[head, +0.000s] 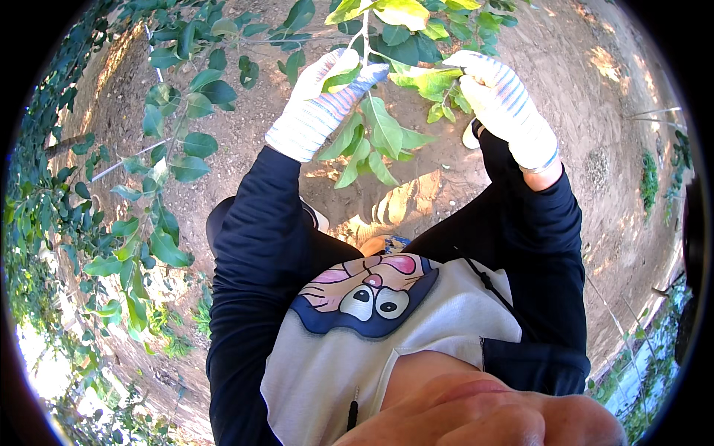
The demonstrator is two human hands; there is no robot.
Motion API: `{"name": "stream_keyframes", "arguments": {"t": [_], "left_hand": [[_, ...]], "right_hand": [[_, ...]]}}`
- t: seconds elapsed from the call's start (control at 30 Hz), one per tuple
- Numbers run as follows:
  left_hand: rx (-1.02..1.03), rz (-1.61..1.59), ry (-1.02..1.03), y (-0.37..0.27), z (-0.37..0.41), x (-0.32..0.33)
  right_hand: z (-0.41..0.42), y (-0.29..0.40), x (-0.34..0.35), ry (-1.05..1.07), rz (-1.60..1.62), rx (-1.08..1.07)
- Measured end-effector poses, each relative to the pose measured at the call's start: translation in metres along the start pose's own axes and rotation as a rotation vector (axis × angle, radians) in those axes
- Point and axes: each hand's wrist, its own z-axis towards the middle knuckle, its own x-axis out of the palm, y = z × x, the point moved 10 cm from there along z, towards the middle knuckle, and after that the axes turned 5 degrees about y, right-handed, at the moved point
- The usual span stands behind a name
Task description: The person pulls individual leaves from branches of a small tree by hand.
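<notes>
My left hand [329, 100], in a white knit glove with blue stripes, is closed around a leafy tree branch [366, 33] at top centre. Leaves [385, 131] of that branch hang below the glove. Opposite it, my right hand [499, 97], gloved the same way, pinches the edge of a green leaf [429, 81] between thumb and fingers. Small leaves dangle just under that leaf. The glove covers part of the fingertips' contact.
Leafy branches [187, 150] hang along the left side, with a thin pale line [131, 160] running behind them. Bare soil [574, 100] lies below. Low green plants [649, 181] grow at the right, near thin wires or stems.
</notes>
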Motion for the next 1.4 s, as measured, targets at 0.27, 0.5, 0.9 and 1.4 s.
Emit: {"name": "stream_keyframes", "arguments": {"t": [0.27,0.5,0.9,1.4], "left_hand": [[-0.013,0.009,0.113,0.02,0.003,-0.004],[0.031,0.225,0.09,-0.011,0.0,0.024],[0.1,0.158,0.162,-0.021,-0.005,0.042],[0.135,-0.245,0.093,-0.109,0.012,0.042]], "right_hand": [[0.012,0.008,-0.02,-0.186,0.237,0.167],[0.02,0.011,0.009,-0.109,0.56,0.0],[0.038,0.049,0.008,-0.09,0.172,-0.182],[0.035,0.031,0.03,0.153,0.947,0.035]]}}
